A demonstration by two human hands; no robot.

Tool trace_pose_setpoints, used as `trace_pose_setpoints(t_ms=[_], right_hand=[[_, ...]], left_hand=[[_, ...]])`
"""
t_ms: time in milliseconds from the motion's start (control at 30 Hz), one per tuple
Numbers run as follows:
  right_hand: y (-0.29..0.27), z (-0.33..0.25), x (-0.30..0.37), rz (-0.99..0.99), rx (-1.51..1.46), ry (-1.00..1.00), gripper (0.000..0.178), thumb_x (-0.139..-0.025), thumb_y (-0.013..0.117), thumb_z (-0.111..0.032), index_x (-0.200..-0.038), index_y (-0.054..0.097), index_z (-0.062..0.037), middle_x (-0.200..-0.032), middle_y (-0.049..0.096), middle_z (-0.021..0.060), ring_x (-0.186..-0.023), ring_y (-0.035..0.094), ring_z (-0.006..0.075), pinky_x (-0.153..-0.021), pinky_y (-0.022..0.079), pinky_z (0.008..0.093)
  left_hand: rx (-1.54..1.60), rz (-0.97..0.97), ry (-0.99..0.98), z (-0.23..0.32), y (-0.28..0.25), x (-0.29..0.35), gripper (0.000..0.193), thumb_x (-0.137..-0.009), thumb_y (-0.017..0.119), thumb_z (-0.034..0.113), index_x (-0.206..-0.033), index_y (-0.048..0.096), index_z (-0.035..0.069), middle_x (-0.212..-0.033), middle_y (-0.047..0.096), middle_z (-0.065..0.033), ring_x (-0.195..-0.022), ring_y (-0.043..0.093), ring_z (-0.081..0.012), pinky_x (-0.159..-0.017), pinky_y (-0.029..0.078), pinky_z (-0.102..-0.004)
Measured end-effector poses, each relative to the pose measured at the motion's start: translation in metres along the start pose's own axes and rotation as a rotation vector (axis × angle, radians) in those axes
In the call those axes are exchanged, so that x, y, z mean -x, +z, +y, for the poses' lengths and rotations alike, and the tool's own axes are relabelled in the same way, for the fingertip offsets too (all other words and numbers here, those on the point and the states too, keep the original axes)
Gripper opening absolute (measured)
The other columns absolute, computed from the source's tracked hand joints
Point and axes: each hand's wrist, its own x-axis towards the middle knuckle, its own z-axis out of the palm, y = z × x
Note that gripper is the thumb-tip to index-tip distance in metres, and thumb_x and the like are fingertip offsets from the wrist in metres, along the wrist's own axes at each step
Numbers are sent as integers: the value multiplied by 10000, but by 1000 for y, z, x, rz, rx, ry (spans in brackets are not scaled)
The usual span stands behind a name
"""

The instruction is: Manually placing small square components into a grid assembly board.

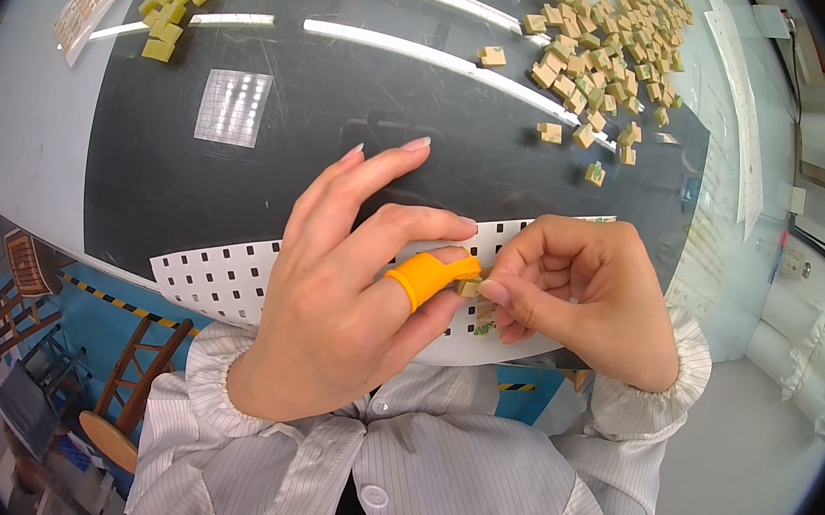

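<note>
Left hand (350, 281) and right hand (569, 294) pinching one tan block (471, 287) together over the sticker sheet (230, 274), orange cot (428, 273) pressing it; probably labelling the block; next likely needing a steady peel and square placement.

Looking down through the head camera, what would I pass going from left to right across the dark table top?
Small heap of yellow-green blocks → white gridded label sheet → left hand with an orange finger cot → tiny tan block pinched between both hands → right hand → big scatter of tan blocks far right.
</note>
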Motion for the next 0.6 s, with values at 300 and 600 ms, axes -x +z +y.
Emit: trace_pose_setpoints(t_ms=[300,600], right_hand=[[2,-1,0,15,-4,9,66,-876,643,-3,-873,606,52,-796,656,69,-696,635,84,-639,547,223],[5,7,0,63,84,-81,101,-855,675,-12,-850,584,29,-774,641,45,-666,610,60,-605,513,195]], left_hand=[[-2,-3,-9,0,-1,0,260,-604,766,31,-850,705,87,-1063,673,0,-1253,495,-339,-1062,321,-556],[-6,13,2,-1,2,0,247,-606,779,55,-841,711,86,-1056,676,4,-1246,501,-334,-1057,329,-533]])
